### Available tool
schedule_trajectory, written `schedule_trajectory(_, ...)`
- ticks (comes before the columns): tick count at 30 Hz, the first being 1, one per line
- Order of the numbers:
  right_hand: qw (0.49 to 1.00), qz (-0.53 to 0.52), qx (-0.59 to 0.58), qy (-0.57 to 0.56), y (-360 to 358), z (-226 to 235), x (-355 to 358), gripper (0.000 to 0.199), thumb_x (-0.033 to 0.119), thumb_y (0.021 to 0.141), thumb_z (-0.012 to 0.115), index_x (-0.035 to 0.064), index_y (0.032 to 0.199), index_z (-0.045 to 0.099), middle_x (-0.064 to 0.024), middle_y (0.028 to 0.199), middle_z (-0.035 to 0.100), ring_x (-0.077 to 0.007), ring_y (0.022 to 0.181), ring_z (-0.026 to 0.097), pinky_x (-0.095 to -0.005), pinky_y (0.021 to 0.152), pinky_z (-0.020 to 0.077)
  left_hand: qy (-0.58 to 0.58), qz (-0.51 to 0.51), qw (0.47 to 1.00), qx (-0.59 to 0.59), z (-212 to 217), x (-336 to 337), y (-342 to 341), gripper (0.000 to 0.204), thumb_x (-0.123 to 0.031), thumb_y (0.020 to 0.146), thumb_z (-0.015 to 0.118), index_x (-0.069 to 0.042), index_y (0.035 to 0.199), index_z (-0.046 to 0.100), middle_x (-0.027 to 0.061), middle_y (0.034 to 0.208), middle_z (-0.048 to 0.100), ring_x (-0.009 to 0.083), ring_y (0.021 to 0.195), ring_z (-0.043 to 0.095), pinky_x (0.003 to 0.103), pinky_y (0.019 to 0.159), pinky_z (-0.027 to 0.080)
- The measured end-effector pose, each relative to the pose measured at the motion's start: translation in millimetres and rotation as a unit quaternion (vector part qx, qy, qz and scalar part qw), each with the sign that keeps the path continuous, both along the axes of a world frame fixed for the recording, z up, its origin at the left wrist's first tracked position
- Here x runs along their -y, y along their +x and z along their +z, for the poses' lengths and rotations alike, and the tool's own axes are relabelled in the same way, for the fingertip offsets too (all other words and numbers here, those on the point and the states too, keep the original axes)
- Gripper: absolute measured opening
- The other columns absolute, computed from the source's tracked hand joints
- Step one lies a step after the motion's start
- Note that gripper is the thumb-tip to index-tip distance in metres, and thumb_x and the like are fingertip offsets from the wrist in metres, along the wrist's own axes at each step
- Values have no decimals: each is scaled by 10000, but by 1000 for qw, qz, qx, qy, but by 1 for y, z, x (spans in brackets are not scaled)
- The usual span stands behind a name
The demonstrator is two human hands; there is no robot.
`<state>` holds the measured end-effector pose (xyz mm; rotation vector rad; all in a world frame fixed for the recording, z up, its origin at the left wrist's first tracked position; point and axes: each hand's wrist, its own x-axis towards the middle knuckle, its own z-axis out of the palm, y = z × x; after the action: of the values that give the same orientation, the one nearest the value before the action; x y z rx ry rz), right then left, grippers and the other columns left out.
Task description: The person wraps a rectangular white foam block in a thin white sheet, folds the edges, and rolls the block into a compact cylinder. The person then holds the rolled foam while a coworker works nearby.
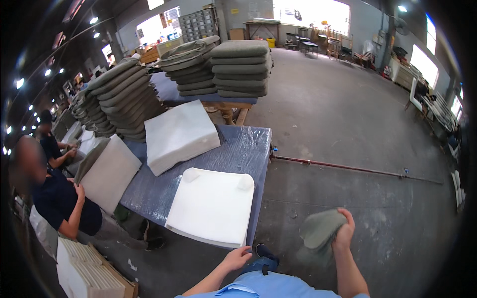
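Right hand [344,233] fingers clamped on bunched grey-green cover [320,229] — long axis left-right, left hand [237,258] fingers loosely apart.

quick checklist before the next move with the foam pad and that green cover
1. Right hand has the green fabric cover firmly held: ok, fingers closed on the bunched cover.
2. Left hand free: ok, open and empty, just below the table's near edge.
3. White foam pad lying flat on the blue table: ok, though its near edge overhangs the table a little.
4. Cover opening found and facing the pad: cannot tell, the cover is crumpled.
5. Space around the pad: ok, the stack of white foam sits apart behind it.
6. Co-worker's hand away from the pad: ok, it rests on another cushion to the left.
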<state>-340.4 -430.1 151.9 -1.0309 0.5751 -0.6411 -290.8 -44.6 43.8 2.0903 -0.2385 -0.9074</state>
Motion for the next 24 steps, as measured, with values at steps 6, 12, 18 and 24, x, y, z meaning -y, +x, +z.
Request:
schedule_trajectory(6, 988, 109, 107, -27, 234, 51, 14, 379, -60, 954, 392, 31, 1189, 674, -116, 1047, 693, -234, 934, 694, -371, 820, 592, -57, 136, 989, -30, 4, 13, 49, 560, -332, 1019, 664, -81, 1508, 558, 149, 1237, 741, 265, 1115, 714, 375, 973, 552)
schedule_trajectory(12, 955, 98, 278, 21, 404, 166, -16, 430, -77, 948, 356, 41, 1236, 653, -132, 1108, 701, -254, 982, 706, -385, 863, 608, -47, 317, 947, 10, 26, -19, 78, 521, -273, 1024, 673, -73, 1493, 569, 143, 1227, 729, 215, 1070, 710, 347, 887, 566)
schedule_trajectory(18, 957, 89, 266, 72, 499, 122, -51, 453, -114, 950, 364, 77, 1248, 647, -144, 1215, 671, -272, 1118, 666, -416, 989, 563, -48, 520, 853, -31, 13, -43, 63, 500, -177, 1008, 684, -21, 1471, 581, 82, 1063, 746, 136, 873, 674, 273, 771, 536)
schedule_trajectory(24, 989, 81, 12, -126, 524, -124, -27, 467, -192, 823, 439, 35, 1156, 675, -68, 1178, 682, -196, 1138, 624, -331, 1043, 474, -57, 549, 827, -110, 4, 10, 98, 494, -157, 1004, 677, -10, 1463, 572, 99, 1148, 752, 146, 902, 707, 272, 792, 543)
